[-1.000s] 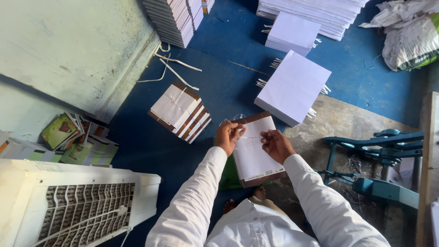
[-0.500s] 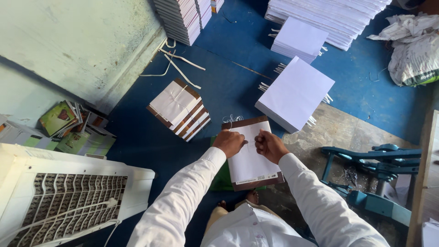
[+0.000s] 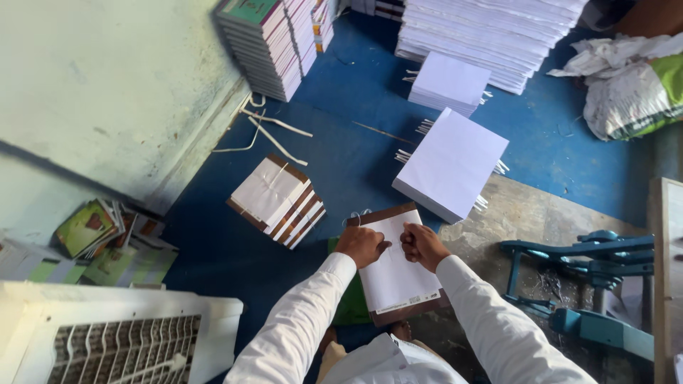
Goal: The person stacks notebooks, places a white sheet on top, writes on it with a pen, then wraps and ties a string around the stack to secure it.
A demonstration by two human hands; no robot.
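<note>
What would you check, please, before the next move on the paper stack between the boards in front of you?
1. Both hands on the stack: ok. The left hand and right hand rest side by side on top of the paper stack.
2. Stack sits on the lower board: ok, brown edge shows at the near end.
3. Sheets squared: ok, as far as the visible edges show.
4. String held in the fingers: cannot tell, too small to see.
5. Tied bundles clear of the work: ok, they lie apart to the left.
6. Next white pile close by: ok, just beyond the stack.
</note>
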